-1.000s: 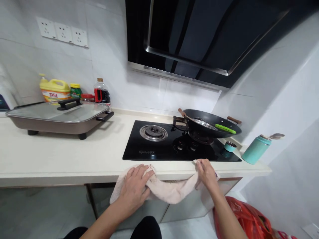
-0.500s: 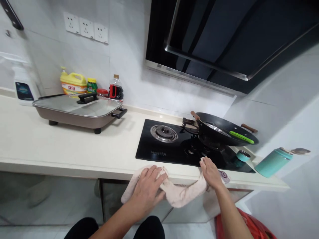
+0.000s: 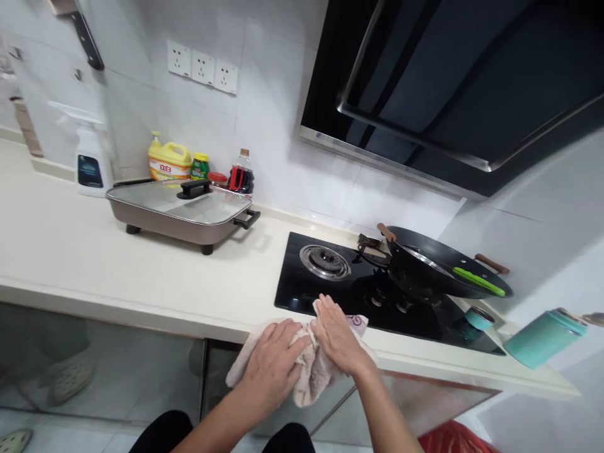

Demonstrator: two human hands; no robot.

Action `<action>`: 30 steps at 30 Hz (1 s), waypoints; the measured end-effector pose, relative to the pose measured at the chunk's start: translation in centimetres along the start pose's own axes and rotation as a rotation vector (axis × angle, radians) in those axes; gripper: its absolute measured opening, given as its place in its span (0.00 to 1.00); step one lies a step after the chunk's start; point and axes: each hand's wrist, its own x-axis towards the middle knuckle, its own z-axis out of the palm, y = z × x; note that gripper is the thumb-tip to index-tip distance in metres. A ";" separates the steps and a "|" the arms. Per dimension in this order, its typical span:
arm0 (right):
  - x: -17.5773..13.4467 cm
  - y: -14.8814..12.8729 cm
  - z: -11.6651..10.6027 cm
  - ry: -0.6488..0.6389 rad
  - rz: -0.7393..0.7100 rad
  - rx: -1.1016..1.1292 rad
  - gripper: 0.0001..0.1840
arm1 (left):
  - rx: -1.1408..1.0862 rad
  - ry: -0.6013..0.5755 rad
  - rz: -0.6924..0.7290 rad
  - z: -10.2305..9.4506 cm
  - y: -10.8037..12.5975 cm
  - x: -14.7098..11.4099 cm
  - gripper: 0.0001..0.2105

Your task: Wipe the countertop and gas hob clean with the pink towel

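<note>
Left hand (image 3: 275,357), right hand (image 3: 337,333): cloth (image 3: 312,381) bunched beneath both.

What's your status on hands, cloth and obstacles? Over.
Left hand and right hand side by side on cloth. Cloth bunched, hanging over counter's front edge. Nearest ahead: cooktop, wok on its right side.

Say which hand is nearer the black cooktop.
The right hand: in this view it overlaps the front edge of the cooktop; the left hand, also on the cloth, lies short of it.
</note>
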 end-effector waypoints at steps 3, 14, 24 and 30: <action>1.5 -3.0 0.3 -0.017 -0.116 0.009 0.38 | 0.014 0.043 -0.006 -1.5 -1.7 -0.9 0.24; 1.8 -9.6 1.0 0.239 -0.141 -0.148 0.20 | 0.106 0.074 -0.102 -6.0 -6.3 -3.4 0.20; -0.4 -7.5 0.9 0.270 0.054 -0.219 0.19 | 0.026 0.025 -0.233 -6.7 -4.8 -2.3 0.08; -2.7 -4.2 0.9 0.319 0.062 -0.210 0.23 | 0.056 0.030 -0.416 -6.1 -4.0 -0.8 0.06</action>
